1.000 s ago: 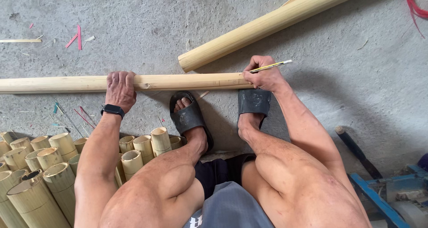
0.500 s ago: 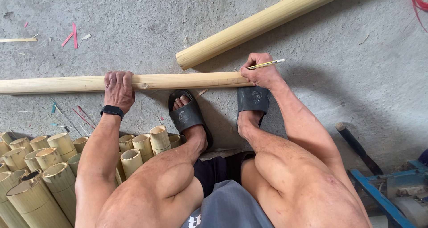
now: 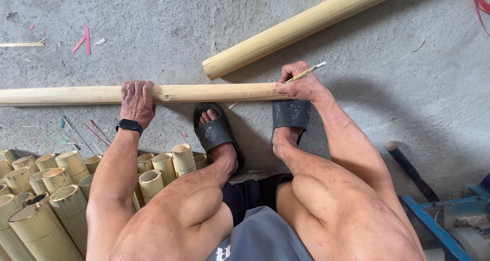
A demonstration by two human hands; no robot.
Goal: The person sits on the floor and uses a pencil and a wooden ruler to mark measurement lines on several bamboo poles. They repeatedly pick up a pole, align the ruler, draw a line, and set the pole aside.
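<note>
A long pale bamboo pole [image 3: 204,92] lies across the concrete floor in front of my feet. My left hand [image 3: 137,102], with a black watch on the wrist, grips the pole from above near its middle. My right hand [image 3: 301,82] rests at the pole's right end and holds a thin pencil [image 3: 306,72], its tip pointing down to the left at the pole. Both feet in black sandals [image 3: 217,133] sit just below the pole.
A thicker bamboo pole [image 3: 306,26] lies diagonally above. Several short cut bamboo tubes [image 3: 56,184] are piled at the lower left. A dark-handled tool [image 3: 408,169] and a blue metal frame [image 3: 444,220] lie at the lower right. Red scraps litter the floor.
Both hands stay on the pole in the same grip; only the view shifts slightly.
</note>
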